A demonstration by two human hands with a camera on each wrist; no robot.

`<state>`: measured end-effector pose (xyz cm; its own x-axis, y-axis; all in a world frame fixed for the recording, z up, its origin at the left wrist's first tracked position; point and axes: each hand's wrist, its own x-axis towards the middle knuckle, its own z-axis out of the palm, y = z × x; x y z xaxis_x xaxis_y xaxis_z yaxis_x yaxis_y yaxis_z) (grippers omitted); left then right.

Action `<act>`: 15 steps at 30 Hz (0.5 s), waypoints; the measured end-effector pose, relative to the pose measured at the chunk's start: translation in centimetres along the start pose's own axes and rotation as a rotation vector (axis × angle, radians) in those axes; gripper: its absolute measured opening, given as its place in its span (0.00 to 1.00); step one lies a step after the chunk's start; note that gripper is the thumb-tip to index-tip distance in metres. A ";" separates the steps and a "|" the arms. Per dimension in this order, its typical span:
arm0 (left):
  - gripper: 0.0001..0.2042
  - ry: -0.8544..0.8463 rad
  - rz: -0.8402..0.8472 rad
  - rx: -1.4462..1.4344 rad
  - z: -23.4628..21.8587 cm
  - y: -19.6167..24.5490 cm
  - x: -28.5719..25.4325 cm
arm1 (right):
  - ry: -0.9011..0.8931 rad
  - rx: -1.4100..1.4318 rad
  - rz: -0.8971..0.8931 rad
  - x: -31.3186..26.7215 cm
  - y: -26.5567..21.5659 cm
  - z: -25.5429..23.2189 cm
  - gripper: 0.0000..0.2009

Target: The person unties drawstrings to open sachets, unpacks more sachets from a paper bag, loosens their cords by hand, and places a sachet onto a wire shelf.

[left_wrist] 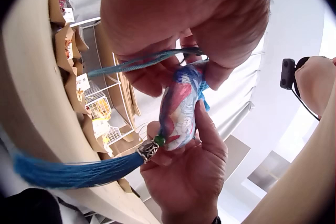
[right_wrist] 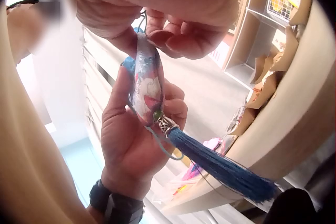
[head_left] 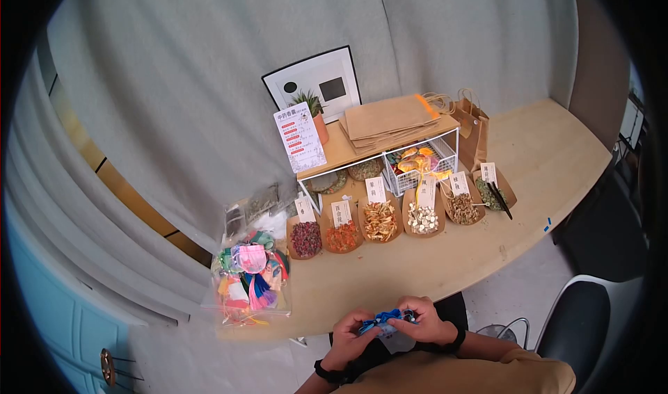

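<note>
A small patterned fabric sachet (left_wrist: 180, 106) in blue, white and red is held between both hands, close to the body at the table's front edge. From its lower end hangs a blue tassel (right_wrist: 223, 169) with a silver cap and a green bead. My left hand (head_left: 350, 335) grips one side of the sachet, thumb on top. The right hand (head_left: 429, 323) pinches the opposite side with thumb and fingers. A thin blue cord (left_wrist: 134, 65) runs out by the fingers at the sachet's gathered end. In the head view the fingers cover much of the sachet.
On the wooden table (head_left: 390, 269) stand several brown paper trays of dried herbs, such as one with red buds (head_left: 306, 239). Black tweezers (head_left: 499, 200) lie across the rightmost tray. Clear bags with colourful pouches (head_left: 252, 258) lie left. Behind is a shelf (head_left: 334, 164) with paper bags (head_left: 393, 121).
</note>
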<state>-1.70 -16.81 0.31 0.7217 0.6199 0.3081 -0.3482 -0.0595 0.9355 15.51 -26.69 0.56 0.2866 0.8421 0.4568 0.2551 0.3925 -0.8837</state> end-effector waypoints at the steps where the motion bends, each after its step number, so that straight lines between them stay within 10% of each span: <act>1: 0.10 0.005 -0.001 -0.003 -0.1 -0.1 0.0 | -0.005 0.000 0.003 0.0 0.0 0.0 0.10; 15: 0.08 -0.132 -0.105 0.149 -3.6 -0.3 6.1 | -0.121 0.184 0.183 5.8 2.1 -2.3 0.07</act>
<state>0.64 -10.19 1.32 0.8249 0.5214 0.2182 -0.1818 -0.1208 0.9759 19.84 -21.85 1.59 0.1976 0.9387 0.2827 0.0343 0.2815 -0.9589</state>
